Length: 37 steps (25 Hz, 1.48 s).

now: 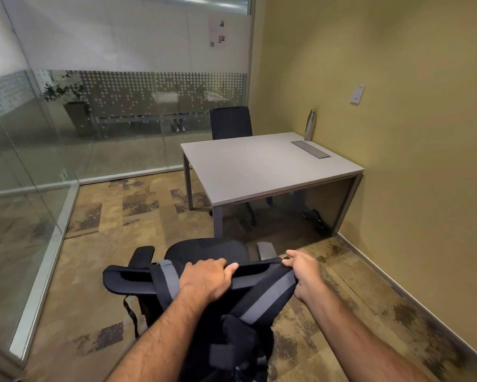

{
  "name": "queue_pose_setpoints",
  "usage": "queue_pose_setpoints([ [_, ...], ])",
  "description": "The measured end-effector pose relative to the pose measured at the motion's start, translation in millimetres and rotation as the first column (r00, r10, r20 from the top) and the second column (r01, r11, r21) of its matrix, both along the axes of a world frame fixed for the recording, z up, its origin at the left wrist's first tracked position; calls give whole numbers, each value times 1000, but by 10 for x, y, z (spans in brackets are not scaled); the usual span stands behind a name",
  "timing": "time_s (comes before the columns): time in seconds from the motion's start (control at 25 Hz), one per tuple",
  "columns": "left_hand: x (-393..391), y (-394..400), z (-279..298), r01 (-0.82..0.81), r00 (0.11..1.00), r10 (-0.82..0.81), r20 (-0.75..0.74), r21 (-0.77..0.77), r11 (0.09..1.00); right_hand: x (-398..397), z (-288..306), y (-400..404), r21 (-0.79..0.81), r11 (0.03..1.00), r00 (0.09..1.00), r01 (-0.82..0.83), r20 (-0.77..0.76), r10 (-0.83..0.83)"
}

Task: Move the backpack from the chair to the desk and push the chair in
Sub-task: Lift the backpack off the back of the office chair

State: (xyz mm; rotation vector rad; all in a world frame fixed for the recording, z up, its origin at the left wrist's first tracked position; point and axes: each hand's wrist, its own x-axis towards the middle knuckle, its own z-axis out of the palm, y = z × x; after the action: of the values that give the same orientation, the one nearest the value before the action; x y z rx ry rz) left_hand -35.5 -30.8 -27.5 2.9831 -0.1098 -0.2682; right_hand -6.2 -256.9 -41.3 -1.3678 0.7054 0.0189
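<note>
Filling the room beyond the fingers, a grey desk (270, 164) stands against the yellow wall, well apart from both hands. A second black chair (230, 122) sits at its far side, a steel bottle (310, 124) stands at the far corner by the wall, and a metal cable flap (310, 149) lies flush in the top just in front of that bottle.

Directly under and ahead of the fingers is the black office chair (204, 250), its seat just past the knuckles and its armrests (143, 253) to either side, standing on patterned carpet, clear of the desk.

The black-and-grey backpack (248, 304) hangs over the chair's near side (not on the desk), its straps trailing down toward the camera.

The left hand (207, 279) is clenched over the backpack's top edge, thumb tip showing on the far side. The right hand (305, 271) pinches the same edge at its right corner, fingers curled closed on the fabric.
</note>
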Motion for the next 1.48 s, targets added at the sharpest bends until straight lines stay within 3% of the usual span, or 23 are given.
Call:
queue_pose_setpoints([
  [0.24,-47,32,16,25,999,-24,28,-27,999,-175,-73,49,139,984,993,109,-53,-102],
  [0.36,-80,45,13,42,998,-40,40,-53,998,-288,-130,101,135,985,993,103,-63,-96],
  [0.56,-110,52,22,32,999,-28,46,-78,996,-474,-77,344,39,995,994,-90,-65,93],
  [0.76,-166,58,45,19,995,-7,102,-123,992,-633,-58,549,264,882,911,-391,-21,411],
  [0.96,-203,146,121,13,990,40,135,-375,927,-708,-127,904,288,803,845,-521,41,534],
  [1.08,-219,259,196,23,991,61,119,-603,797,-757,-119,1155,359,808,873,-467,46,485],
  [1.16,-207,377,249,66,990,31,134,-658,750,-753,-125,1271,361,848,916,-387,46,399],
  [1.24,-168,646,287,122,990,-52,134,-596,793,-755,-142,1349,363,880,948,-306,28,318],
  [1.36,-41,1215,314,258,966,-229,124,-339,905,-746,-168,1402,394,890,966,-229,-19,257],
  [1.48,84,1501,315,407,913,-402,64,-173,897,-726,-173,1417,375,905,969,-201,-61,241],
])
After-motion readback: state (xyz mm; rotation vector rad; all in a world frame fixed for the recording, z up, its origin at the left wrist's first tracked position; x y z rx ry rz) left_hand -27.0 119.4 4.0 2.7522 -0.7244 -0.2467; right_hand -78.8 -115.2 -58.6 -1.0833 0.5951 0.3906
